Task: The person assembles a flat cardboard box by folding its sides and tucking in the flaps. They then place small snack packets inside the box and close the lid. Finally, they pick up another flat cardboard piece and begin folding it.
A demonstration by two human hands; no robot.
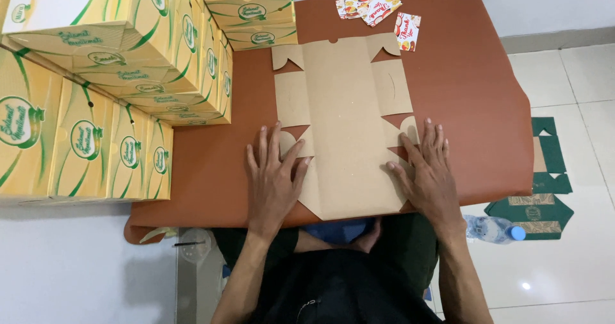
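Flat and unclenched, we see the left hand point(274, 173) and right hand point(428, 170) pressing opposite side flaps of the unfolded brown cardboard box blank point(343, 125), lying on the reddish-brown table point(474, 106) right of the stacked yellow boxes point(109, 87).

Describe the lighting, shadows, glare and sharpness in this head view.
Head view: soft, even light; the flat brown cardboard box blank and both hands, left hand and right hand, look sharp, with faint shadows. A small glare spot shows on the white tiled floor. The yellow printed boxes bulge slightly toward the edge.
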